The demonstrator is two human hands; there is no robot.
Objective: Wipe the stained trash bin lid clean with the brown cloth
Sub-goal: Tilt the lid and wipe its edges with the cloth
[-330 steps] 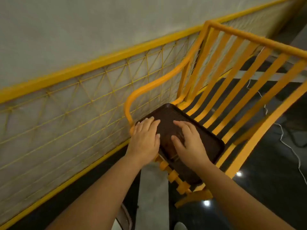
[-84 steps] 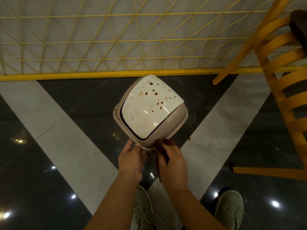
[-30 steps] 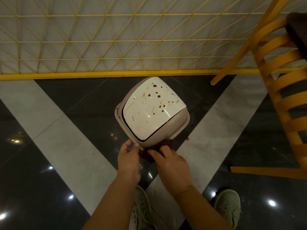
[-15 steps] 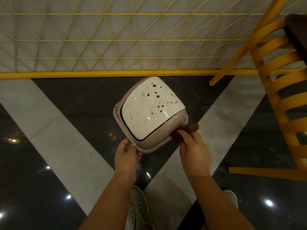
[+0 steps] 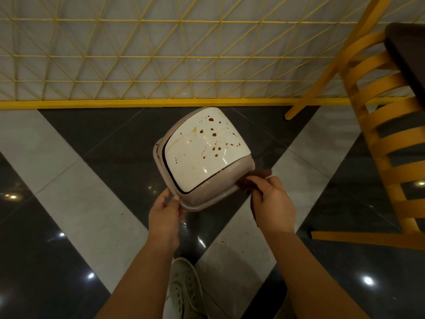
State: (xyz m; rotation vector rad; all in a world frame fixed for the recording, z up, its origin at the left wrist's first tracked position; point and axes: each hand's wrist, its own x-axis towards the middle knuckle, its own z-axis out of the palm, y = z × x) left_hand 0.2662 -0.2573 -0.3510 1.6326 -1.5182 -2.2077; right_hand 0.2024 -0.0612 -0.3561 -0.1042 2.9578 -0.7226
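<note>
The left hand [image 5: 164,214] gripped the stained lid [image 5: 203,155] by its near rim, tilted up. The right hand [image 5: 271,203] pinched the cloth [image 5: 255,179] against the lid's right edge.

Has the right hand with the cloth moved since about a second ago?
Yes. The right hand, pinching the cloth, has slid from the lid's near edge beside the left hand round to its right corner.

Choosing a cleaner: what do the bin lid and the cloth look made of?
Bin lid: likely glossy plastic; its white flap shows sharp glints, its frame is smooth beige. Cloth: soft brown fabric, matte and creased in the right hand; fibre unclear.
</note>
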